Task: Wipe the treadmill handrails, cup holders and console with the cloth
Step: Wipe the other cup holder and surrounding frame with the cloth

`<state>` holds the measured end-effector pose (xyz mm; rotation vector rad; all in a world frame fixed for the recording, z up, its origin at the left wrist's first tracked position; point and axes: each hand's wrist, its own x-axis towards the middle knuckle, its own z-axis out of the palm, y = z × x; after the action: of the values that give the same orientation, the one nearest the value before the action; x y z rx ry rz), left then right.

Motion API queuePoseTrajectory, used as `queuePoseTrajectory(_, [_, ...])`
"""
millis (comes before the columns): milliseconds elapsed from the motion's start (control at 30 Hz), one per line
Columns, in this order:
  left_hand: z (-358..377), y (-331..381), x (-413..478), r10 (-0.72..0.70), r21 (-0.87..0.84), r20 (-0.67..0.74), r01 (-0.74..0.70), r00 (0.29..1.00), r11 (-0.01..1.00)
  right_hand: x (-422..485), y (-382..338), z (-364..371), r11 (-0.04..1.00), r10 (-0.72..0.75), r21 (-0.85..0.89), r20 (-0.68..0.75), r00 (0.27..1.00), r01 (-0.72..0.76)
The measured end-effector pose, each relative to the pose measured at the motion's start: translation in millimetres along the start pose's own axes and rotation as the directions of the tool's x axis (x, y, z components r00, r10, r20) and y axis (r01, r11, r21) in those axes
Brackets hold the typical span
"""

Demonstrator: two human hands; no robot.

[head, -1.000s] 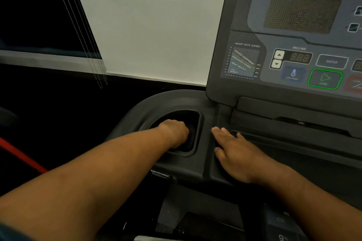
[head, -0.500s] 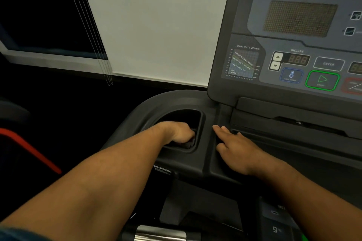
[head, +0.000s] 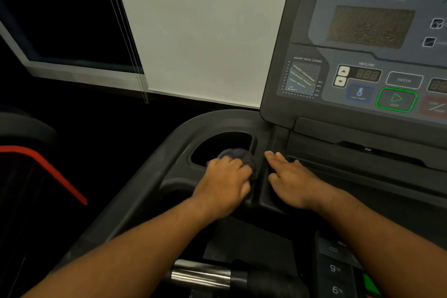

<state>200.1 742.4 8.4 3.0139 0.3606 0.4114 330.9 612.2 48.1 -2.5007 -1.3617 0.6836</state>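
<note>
Two hands were out, with one cloth, one cup holder plainly showing, and one console. The console (head: 362, 55) stood at one o'clock from the cup holder and ran off the top and right edges, so only part of its panel could be read: one green-ringed start button (head: 396, 99), one pair of incline arrows, and one heart-rate chart. One chrome bar (head: 200, 276) lay at six o'clock, cut off at the bottom. A red-edged dark shape (head: 48, 169) at nine o'clock was too dim to name.

The cloth (head: 238, 156) was dark and bunched, mostly covered by the fingers, with only a rounded lump showing at the cup holder's (head: 186, 152) five o'clock rim. The holder's floor was lost in shadow.

The left hand (head: 225, 181) reached in from seven o'clock, forearm straight, knuckles up, fingers curled down over the cloth and gripping it against the rim. The right hand (head: 292, 181) lay at its three o'clock, palm down on the ledge below the console, fingers straight and close together, pointing to eleven o'clock and holding nothing.
</note>
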Motion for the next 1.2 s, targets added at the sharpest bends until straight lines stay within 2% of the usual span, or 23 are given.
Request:
queuePoseTrajectory(33, [3.8, -4.3, -9.1, 0.065, 0.013, -0.024, -0.065, 0.998, 0.998, -0.1, -0.2, -0.4, 1.0, -0.002, -0.003, 0.002, 1.0, 0.002])
queuePoseTrajectory(100, [3.8, -18.8, -15.8, 0.067, -0.024, -0.019, -0.067, 0.998, 0.997, 0.2, 0.3, -0.7, 1.0, -0.01, -0.007, 0.003, 1.0, 0.01])
queuePoseTrajectory(233, [-9.2, -43.8, -12.2, -0.099, 0.136, 0.027, 0.094, 0.995, 0.986, -1.8, 2.9, 1.2, 1.0, -0.022, 0.004, 0.019, 1.0, 0.022])
queuePoseTrajectory(433, [-2.6, -28.1, -29.3, -0.296, -0.024, -0.005, 0.296, 0.955, 0.955, 1.4, 7.6, 2.7, 0.998, -0.05, -0.024, 0.023, 0.998, 0.051])
queuePoseTrajectory(600, [-3.6, -44.1, -69.7, -0.368, 0.181, -0.028, 0.366, 0.93, 0.913, 1.1, 5.7, 1.7, 0.997, -0.051, -0.052, 0.031, 0.998, 0.053])
queuePoseTrajectory(667, [-11.9, -59.2, -70.0, -0.34, 0.253, -0.003, 0.329, 0.941, 0.91, 2.4, 5.9, 0.9, 0.997, -0.049, -0.059, 0.033, 0.998, 0.051])
queuePoseTrajectory(767, [-23.7, -79.4, -49.1, -0.235, 0.308, 0.105, 0.193, 0.966, 0.931, 2.3, 4.6, -0.5, 0.998, -0.036, -0.046, 0.042, 0.998, 0.038])
queuePoseTrajectory(900, [-33.0, -109.0, -7.9, -0.191, 0.112, 0.246, 0.168, 0.95, 0.979, 3.3, 3.8, 0.1, 0.998, -0.033, -0.044, 0.033, 0.999, 0.034])
queuePoseTrajectory(1067, [-20.7, -122.0, 54.0, -0.14, 0.107, 0.253, 0.116, 0.957, 0.987, 3.3, 1.8, 0.5, 0.999, -0.016, -0.039, 0.032, 0.999, 0.017])
queuePoseTrajectory(1200, [-17.0, -122.3, 59.7, -0.111, 0.046, 0.24, 0.103, 0.964, 0.994, 0.9, 1.8, 1.9, 0.999, -0.003, -0.054, 0.022, 1.0, 0.005])
